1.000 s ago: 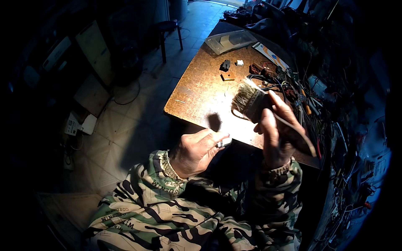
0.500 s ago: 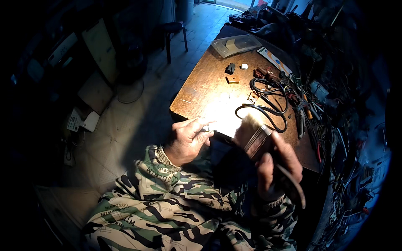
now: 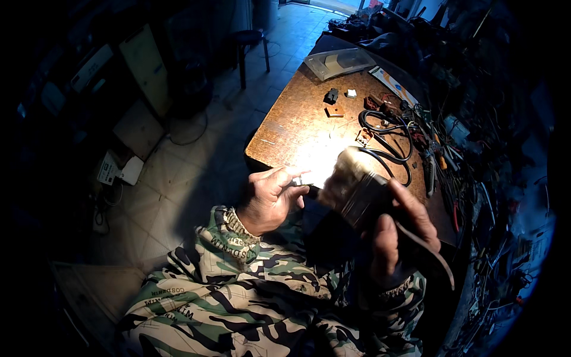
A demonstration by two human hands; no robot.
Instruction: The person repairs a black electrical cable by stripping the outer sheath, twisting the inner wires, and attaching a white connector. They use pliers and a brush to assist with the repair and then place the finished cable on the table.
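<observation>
A black cable [image 3: 411, 143] lies looped on the wooden table [image 3: 285, 128], partly hidden behind the brush [image 3: 361, 195]. At the near edge, the brush slants, bristles forward-left, handle back-right, gripped by the right hand [image 3: 404, 238]; the left hand [image 3: 267, 199] pinches a small pale piece [image 3: 301, 179].

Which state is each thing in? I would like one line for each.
Left hand: pinching a small pale part
Right hand: closed around the brush
Brush: held, bristles blurred
Black cable: loosely looped on the table
Table: brightly lit near the left hand
Stool: standing upright
</observation>
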